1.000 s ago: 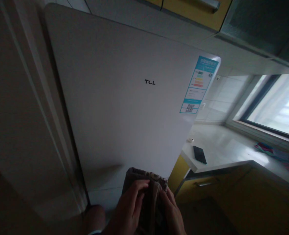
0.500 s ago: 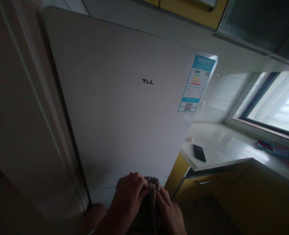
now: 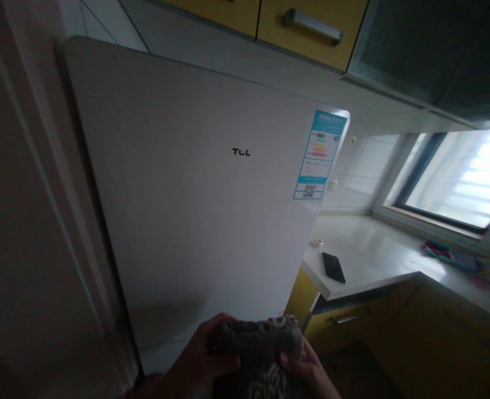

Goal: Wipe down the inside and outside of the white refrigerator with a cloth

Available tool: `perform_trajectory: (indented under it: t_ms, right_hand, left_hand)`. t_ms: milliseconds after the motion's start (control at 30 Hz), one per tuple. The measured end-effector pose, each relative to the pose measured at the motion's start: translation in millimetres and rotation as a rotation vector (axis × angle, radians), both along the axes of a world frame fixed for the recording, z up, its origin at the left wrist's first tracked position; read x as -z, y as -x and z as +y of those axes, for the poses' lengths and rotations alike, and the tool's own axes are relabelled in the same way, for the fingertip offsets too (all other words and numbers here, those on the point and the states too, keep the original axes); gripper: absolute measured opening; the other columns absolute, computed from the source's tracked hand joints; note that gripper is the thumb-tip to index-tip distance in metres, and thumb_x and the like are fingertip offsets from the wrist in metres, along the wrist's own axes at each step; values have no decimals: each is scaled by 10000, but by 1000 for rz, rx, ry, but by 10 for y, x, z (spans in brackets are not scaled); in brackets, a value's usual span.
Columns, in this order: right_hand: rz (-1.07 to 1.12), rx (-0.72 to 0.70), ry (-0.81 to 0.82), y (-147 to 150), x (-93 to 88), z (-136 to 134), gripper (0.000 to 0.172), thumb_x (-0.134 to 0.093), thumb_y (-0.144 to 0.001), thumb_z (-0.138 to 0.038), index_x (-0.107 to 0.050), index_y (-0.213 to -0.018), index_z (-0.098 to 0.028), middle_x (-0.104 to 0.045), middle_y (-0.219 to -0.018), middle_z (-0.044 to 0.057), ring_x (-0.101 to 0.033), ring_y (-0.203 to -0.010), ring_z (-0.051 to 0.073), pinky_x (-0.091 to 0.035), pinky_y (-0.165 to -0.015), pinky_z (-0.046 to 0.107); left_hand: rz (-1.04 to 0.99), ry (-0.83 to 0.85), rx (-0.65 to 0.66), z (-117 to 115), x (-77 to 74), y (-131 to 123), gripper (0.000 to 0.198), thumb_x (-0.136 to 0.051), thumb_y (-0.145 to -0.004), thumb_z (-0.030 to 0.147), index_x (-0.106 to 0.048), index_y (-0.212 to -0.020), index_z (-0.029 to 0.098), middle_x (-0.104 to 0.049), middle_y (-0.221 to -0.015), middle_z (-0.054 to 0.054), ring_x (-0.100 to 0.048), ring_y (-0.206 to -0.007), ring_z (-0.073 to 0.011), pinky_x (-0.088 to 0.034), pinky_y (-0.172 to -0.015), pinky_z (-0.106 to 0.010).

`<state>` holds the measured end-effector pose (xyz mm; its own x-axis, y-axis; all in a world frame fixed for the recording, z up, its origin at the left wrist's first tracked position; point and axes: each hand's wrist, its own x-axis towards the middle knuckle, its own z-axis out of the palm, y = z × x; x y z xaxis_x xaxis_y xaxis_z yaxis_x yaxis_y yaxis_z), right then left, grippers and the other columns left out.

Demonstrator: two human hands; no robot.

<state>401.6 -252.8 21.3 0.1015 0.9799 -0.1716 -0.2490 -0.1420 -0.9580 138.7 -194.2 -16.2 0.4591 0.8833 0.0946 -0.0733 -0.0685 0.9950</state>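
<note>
A grey cloth [image 3: 258,342] with a pale pattern, thick and folded over at the top, is held up between my two hands at the bottom of the head view. My left hand [image 3: 212,354] grips its left side, the thumb lying across the near face. On the opposite side my right hand [image 3: 305,363] pinches the cloth, its thumb also in front. Most of my fingers are hidden behind the fabric. Beyond the cloth stands a white refrigerator [image 3: 186,194] with a TCL logo and a blue energy label [image 3: 320,155].
A dark phone [image 3: 333,267] and a small white object [image 3: 317,243] lie on the white countertop [image 3: 361,238] to the right. Colourful cloths [image 3: 452,256] rest below the window [image 3: 456,177]. Yellow cabinets [image 3: 307,33] hang overhead, and a yellow drawer [image 3: 348,321] is under the counter.
My hands have moved apart to the cloth's two sides, and its folded, patterned face now shows wider. The camera view has tilted up slightly.
</note>
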Motion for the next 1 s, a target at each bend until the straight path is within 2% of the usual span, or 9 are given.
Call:
perform_trajectory:
  t_ms: [133, 300, 433, 500, 600, 733, 800, 900, 1000]
  right_hand:
    - [-23, 252, -35, -144, -339, 60, 592, -1053, -520, -495, -834, -984, -197, -861, -965, 115, -817, -936, 379, -662, -858, 473]
    - [-563, 741, -577, -591, -1037, 274, 491, -951, -719, -537, -877, -1056, -188, -854, -1055, 155, -793, -994, 404, -676, -859, 509]
    - [-1155, 498, -1088, -664, -1303, 962, 514, -758, -937, -471, -793, -1395, -239, -662, -1588, 173, -623, -1460, 448, -468, -1244, 714]
    - [-1340, 430, -1208, -528, -1206, 1364, 611, -685, -980, -463, -677, -1556, -262, -472, -1765, 162, -443, -1625, 463, -337, -1312, 761]
    - [-1421, 523, -1332, -161, -769, 1724, 722, -705, -955, -454, -575, -1644, -279, -410, -1803, 174, -329, -1688, 470, -216, -1363, 748]
    - [-1447, 153, -1509, 301, -122, 1710, 597, -711, -977, -362, -647, -1570, -336, -655, -1629, 119, -542, -1575, 375, -245, -1386, 636]
    - [-1468, -115, -1609, 374, -77, 1675, 478, -658, -1032, -266, -702, -1488, -401, -770, -1488, 10, -669, -1449, 239, -336, -1366, 466]
    - [-1504, -90, -1738, 211, -622, 1766, 492, -603, -1071, -183, -685, -1511, -387, -802, -1426, -40, -685, -1410, 148, -342, -1337, 313]
    - [-1460, 465, -1707, -128, -1798, 1975, 547, -583, -1084, -275, -586, -1631, -271, -661, -1626, 93, -545, -1571, 279, -343, -1347, 466]
  left_hand:
    - [161, -231, -417, 147, -67, 47, 634, -782, -899, 740, -742, -1317, 265, -814, -1238, -105, -785, -1105, -281, -649, -983, -435]
    - [504, -901, -991, 422, -309, 578, 363, -659, -1056, 461, -715, -1371, 289, -746, -1385, -106, -694, -1312, -305, -532, -1190, -535]
    - [730, -1219, -1249, 649, -219, 966, 556, -681, -1030, 262, -587, -1578, 260, -575, -1621, -183, -550, -1519, -375, -430, -1294, -599]
    - [790, -1300, -1237, 749, -67, 1040, 753, -676, -1019, 200, -414, -1721, 278, -426, -1753, -196, -429, -1629, -405, -403, -1320, -626]
    - [861, -1378, -1252, 886, 187, 1035, 926, -670, -1006, 160, -208, -1801, 270, -249, -1853, -210, -282, -1709, -434, -363, -1339, -677]
    - [925, -1418, -1334, 1004, 390, 1007, 911, -658, -1006, 180, -211, -1799, 218, -215, -1862, -243, -251, -1717, -453, -360, -1329, -707]
    - [940, -1422, -1334, 1023, 425, 1028, 899, -650, -1006, 189, -220, -1796, 219, -219, -1861, -247, -258, -1715, -453, -372, -1318, -708]
    - [937, -1432, -1309, 1033, 455, 1083, 920, -657, -997, 183, -211, -1800, 232, -199, -1874, -224, -240, -1727, -430, -359, -1334, -684]
    - [932, -1441, -1304, 1071, 516, 1125, 943, -679, -980, 176, -221, -1801, 252, -164, -1889, -192, -199, -1741, -417, -315, -1364, -683]
